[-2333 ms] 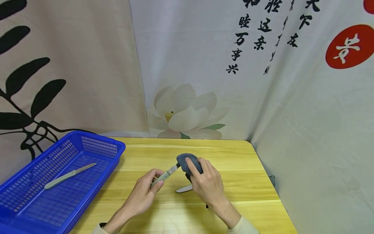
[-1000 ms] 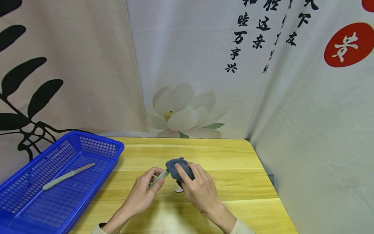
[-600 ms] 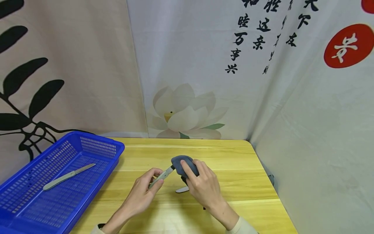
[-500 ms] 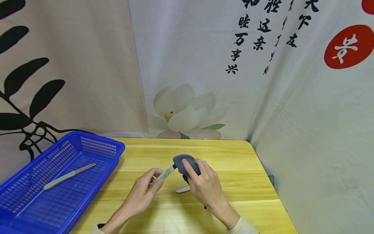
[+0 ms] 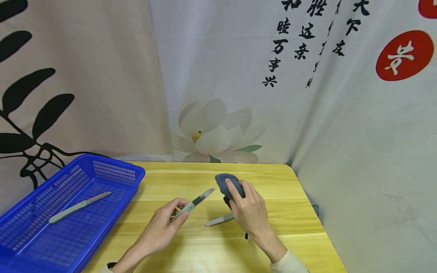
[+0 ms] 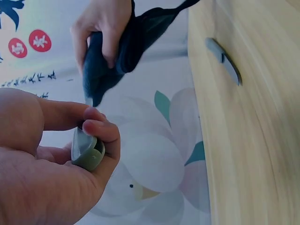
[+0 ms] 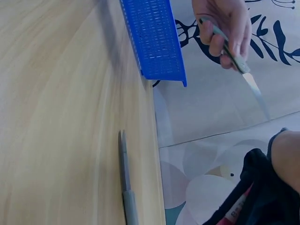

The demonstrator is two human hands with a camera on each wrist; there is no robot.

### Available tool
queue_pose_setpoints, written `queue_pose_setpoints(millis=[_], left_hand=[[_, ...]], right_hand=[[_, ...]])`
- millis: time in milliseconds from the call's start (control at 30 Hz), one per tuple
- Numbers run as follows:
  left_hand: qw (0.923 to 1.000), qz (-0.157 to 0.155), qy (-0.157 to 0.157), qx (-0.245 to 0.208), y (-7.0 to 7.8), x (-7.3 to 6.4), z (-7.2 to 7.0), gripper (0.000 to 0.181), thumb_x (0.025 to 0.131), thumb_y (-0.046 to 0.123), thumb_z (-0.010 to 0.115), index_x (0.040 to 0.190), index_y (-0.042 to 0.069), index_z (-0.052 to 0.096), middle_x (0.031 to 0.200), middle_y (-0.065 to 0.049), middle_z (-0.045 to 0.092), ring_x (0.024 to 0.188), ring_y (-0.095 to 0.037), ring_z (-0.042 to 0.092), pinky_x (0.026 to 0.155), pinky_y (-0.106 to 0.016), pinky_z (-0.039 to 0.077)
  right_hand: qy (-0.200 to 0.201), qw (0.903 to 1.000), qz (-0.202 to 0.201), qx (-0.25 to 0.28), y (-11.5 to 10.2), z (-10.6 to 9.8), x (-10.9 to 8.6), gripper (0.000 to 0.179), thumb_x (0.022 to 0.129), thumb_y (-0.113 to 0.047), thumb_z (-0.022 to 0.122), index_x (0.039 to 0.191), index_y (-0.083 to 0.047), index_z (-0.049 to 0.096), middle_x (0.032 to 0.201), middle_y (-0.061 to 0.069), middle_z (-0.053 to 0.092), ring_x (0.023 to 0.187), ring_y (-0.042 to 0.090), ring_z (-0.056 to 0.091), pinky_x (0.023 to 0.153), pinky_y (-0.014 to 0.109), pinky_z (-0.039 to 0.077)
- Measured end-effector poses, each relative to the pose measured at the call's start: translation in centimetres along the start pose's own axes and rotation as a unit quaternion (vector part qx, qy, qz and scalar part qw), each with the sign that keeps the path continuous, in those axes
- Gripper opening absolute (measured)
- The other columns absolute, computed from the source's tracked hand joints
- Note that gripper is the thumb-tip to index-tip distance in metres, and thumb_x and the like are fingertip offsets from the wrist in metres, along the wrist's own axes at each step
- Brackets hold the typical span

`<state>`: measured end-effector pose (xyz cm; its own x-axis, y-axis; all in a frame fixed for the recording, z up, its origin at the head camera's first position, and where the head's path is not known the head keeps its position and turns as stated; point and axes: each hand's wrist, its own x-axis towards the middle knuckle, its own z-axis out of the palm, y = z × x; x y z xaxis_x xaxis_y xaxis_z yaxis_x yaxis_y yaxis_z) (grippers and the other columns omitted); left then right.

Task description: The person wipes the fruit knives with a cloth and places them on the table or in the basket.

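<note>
My left hand (image 5: pixel 159 227) holds a folding knife (image 5: pixel 189 207) by its pale green handle, fingertips and thumb pinching it. The knife's blade is out and points up and to the right, with a dark patch near the handle. My right hand (image 5: pixel 252 212) grips a bunched dark blue-grey cloth (image 5: pixel 223 181), just beyond the blade tip in the head view. A dark strip of the cloth (image 7: pixel 251 187) hangs down in the right wrist view. Below my right hand, a second folding knife (image 5: pixel 216 221) lies unfolded on the table, its handle partly hidden in the head view.
A blue plastic basket (image 5: pixel 128 197) stands at the left of the wooden table (image 5: pixel 273 182). Inside it lies a third unfolded knife (image 5: pixel 79 207) with a pale green handle. Printed curtains (image 5: pixel 218 57) hang close behind the table and along its right side.
The cloth first slid down the blade to the handle, then back up and off the tip. My right hand has moved up and right, uncovering the blade and more of the knife on the table.
</note>
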<state>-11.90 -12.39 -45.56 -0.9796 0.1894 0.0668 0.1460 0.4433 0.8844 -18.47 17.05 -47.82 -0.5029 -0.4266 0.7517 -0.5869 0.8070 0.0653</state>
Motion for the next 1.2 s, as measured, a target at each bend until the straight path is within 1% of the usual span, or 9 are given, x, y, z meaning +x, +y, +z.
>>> queue_pose_setpoints(millis=[167, 300, 400, 500, 667, 767, 933, 1067, 1200], left_hand=[[0.9999, -0.007, 0.007, 0.008, -0.2, 0.0, -0.8, 0.016, 0.112, 0.015, 0.069, 0.128, 0.014, 0.073, 0.091, 0.001, 0.064, 0.081, -0.01, 0.055, 0.062, -0.025, 0.046], [0.9996, -0.025, 0.013, 0.007, -0.3, 0.2, -1.0, 0.016, 0.113, 0.015, 0.069, 0.128, 0.015, 0.073, 0.089, 0.0, 0.063, 0.076, -0.01, 0.054, 0.058, -0.025, 0.044], [0.9994, -0.029, 0.015, 0.007, -0.3, 0.3, -1.0, 0.016, 0.113, 0.016, 0.07, 0.128, 0.016, 0.073, 0.088, 0.0, 0.062, 0.075, -0.011, 0.053, 0.057, -0.025, 0.043], [0.9994, -0.029, 0.018, 0.006, -0.3, 0.4, -0.8, 0.015, 0.113, 0.016, 0.07, 0.127, 0.016, 0.074, 0.089, -0.001, 0.064, 0.076, -0.011, 0.055, 0.06, -0.025, 0.045], [0.9995, -0.017, 0.026, 0.005, -0.1, 0.3, -0.5, 0.019, 0.113, 0.017, 0.07, 0.131, 0.014, 0.074, 0.105, -0.001, 0.074, 0.088, -0.013, 0.06, 0.072, -0.025, 0.051], [0.9996, -0.003, 0.027, 0.002, 0.0, 0.2, -0.3, 0.02, 0.113, 0.018, 0.07, 0.132, 0.012, 0.074, 0.11, -0.001, 0.075, 0.092, -0.014, 0.06, 0.076, -0.025, 0.051], [0.9996, 0.014, 0.026, -0.003, 0.1, 0.2, -0.2, 0.018, 0.114, 0.018, 0.068, 0.129, 0.011, 0.073, 0.103, -0.001, 0.07, 0.087, -0.012, 0.058, 0.071, -0.025, 0.049], [0.9996, 0.013, 0.026, -0.005, 0.1, 0.3, 0.0, 0.013, 0.114, 0.017, 0.068, 0.125, 0.014, 0.073, 0.094, 0.001, 0.065, 0.08, -0.008, 0.056, 0.066, -0.025, 0.048], [0.9996, 0.012, 0.026, -0.006, 0.0, 0.3, 0.2, 0.013, 0.114, 0.016, 0.067, 0.125, 0.014, 0.073, 0.09, 0.001, 0.061, 0.076, -0.007, 0.052, 0.064, -0.025, 0.045]], right_hand=[[0.009, 0.9997, 0.0, 0.024, -0.6, -0.6, 0.1, 0.073, 0.081, -0.006, 0.094, 0.15, -0.015, 0.071, 0.121, 0.022, 0.072, 0.098, 0.034, 0.074, 0.074, 0.044, 0.07], [0.002, 0.9989, -0.017, 0.043, -2.4, -0.9, 0.3, 0.072, 0.083, -0.009, 0.093, 0.151, -0.016, 0.07, 0.122, 0.02, 0.072, 0.098, 0.03, 0.074, 0.074, 0.041, 0.069], [-0.004, 0.998, -0.038, 0.05, -3.9, -0.8, 0.4, 0.075, 0.083, -0.014, 0.096, 0.153, -0.017, 0.069, 0.121, 0.018, 0.072, 0.098, 0.026, 0.074, 0.075, 0.038, 0.069], [-0.011, 0.9969, -0.057, 0.054, -5.2, -0.5, 0.4, 0.078, 0.082, -0.018, 0.099, 0.154, -0.018, 0.068, 0.12, 0.015, 0.072, 0.097, 0.024, 0.074, 0.078, 0.035, 0.069], [-0.022, 0.9954, -0.075, 0.056, -6.6, -0.1, 0.5, 0.078, 0.084, -0.022, 0.101, 0.154, -0.018, 0.068, 0.119, 0.011, 0.072, 0.095, 0.019, 0.072, 0.08, 0.029, 0.067], [-0.032, 0.9955, -0.073, 0.053, -6.9, -0.2, 0.7, 0.072, 0.087, -0.022, 0.098, 0.153, -0.019, 0.068, 0.12, 0.01, 0.072, 0.095, 0.019, 0.072, 0.08, 0.028, 0.067], [-0.038, 0.9963, -0.068, 0.036, -6.6, -0.4, 0.7, 0.065, 0.09, -0.019, 0.095, 0.151, -0.019, 0.07, 0.12, 0.01, 0.073, 0.094, 0.019, 0.072, 0.078, 0.029, 0.067], [-0.035, 0.997, -0.065, 0.023, -6.0, -0.3, 0.6, 0.065, 0.09, -0.02, 0.095, 0.15, -0.019, 0.07, 0.119, 0.012, 0.073, 0.093, 0.021, 0.072, 0.078, 0.031, 0.067], [-0.024, 0.9974, -0.066, 0.017, -5.3, -0.2, 0.4, 0.066, 0.088, -0.021, 0.097, 0.148, -0.018, 0.071, 0.117, 0.013, 0.073, 0.092, 0.022, 0.072, 0.076, 0.031, 0.067]])
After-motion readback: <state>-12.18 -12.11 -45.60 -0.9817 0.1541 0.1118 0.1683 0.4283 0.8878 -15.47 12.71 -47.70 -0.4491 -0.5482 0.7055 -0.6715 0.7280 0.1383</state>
